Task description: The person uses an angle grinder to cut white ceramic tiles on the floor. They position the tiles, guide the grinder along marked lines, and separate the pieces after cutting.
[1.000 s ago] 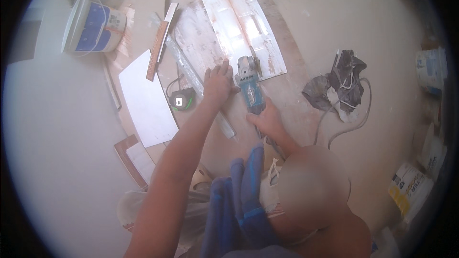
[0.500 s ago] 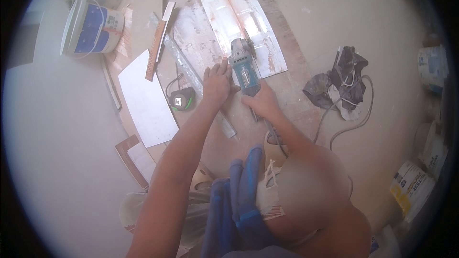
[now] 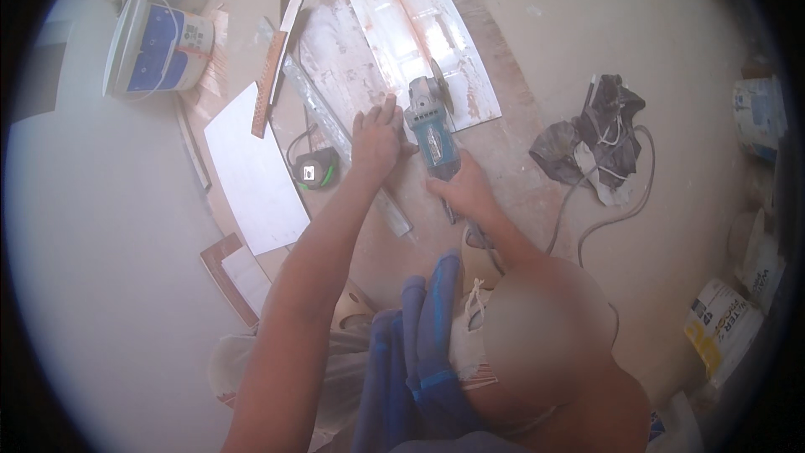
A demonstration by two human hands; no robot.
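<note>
A teal and grey angle grinder is held by its rear body in my right hand, whose fingers wrap round it. Its thin disc stands tilted over the near part of a white tile. A reddish-brown line runs lengthwise along that tile. My left hand lies with fingers stretched at the tile's near left corner, just left of the grinder head; it grips nothing that I can see. Whether the disc touches the tile cannot be made out.
Left of my hands lie a metal straightedge, a tape measure, another white tile and a perforated brown strip. Buckets stand far left. A crumpled black bag and a grey cord lie right.
The grinder has moved slightly back toward me and tilted, so more of its disc face shows. My left hand stays at the tile's near corner. The whole view has shifted a little.
</note>
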